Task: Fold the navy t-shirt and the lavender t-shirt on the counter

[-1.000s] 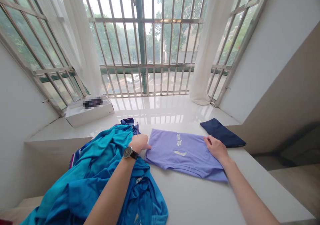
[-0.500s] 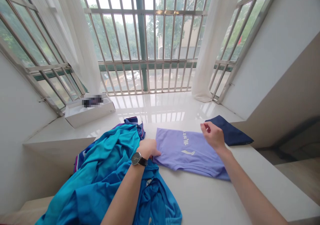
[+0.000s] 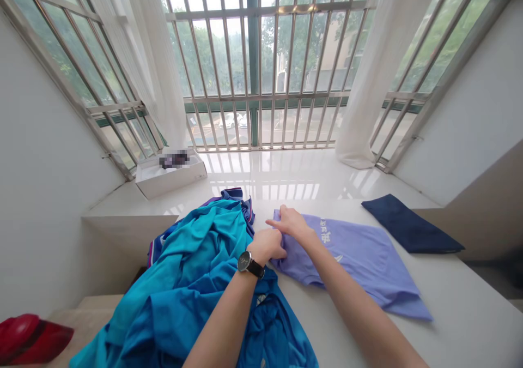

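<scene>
A lavender short-sleeved T-shirt, rumpled and printed with white characters and a white logo, lies on a glossy white window sill in the head-worn camera's view. The person's left hand, wearing a round-faced wristwatch on a black strap, sits at the shirt's left edge, its fingers curled closed over a bunched fold of fabric. The right hand rests just above it, fingers open and extended, the index finger pointing left, with the fingertips at the shirt's upper left corner.

Touching the shirt on its left, a crumpled heap of teal and royal-blue sports garments spills over the front of the sill. To the shirt's right, just apart from it, lies a flat folded navy cloth. Beyond the shirt and to its left stands a white rectangular box, its top partly obscured by a pixelated patch. Farther beyond the shirt rise steel window bars and sheer white curtains. Well to the shirt's lower left, a glossy red object sits cut off by the frame.
</scene>
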Tool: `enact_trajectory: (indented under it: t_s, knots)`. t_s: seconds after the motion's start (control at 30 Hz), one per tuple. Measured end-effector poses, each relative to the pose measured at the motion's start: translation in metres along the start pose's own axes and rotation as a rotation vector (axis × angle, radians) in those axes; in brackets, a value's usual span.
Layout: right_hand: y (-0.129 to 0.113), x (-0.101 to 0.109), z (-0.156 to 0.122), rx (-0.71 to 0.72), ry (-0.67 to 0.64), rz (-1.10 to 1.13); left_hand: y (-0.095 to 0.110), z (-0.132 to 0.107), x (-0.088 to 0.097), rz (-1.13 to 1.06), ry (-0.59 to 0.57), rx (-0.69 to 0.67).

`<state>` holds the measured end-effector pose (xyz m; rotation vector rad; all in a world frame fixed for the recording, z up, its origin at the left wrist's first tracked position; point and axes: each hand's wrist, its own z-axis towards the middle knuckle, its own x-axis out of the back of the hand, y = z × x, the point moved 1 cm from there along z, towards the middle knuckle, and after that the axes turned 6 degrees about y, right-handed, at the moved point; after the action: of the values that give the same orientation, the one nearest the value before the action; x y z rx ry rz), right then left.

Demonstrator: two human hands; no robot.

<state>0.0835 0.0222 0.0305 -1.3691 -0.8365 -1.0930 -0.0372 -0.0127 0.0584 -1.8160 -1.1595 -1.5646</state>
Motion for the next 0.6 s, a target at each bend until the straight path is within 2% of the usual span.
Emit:
enact_trajectory:
  t_s: [0.27, 0.47, 0.6]
  knots:
    - [0.003, -0.007, 0.0, -0.039, -0.055, 0.047, 0.003, -0.001, -0.003, -0.021, 0.062, -0.029]
    - [0.025, -0.009, 0.009, -0.048, -0.047, 0.208, 0.013, -0.007, 0.004, -0.023, 0.085, -0.048]
    - [0.043, 0.002, 0.012, -0.051, -0.044, 0.338, 0.023, -0.014, 0.007, -0.026, 0.158, -0.098]
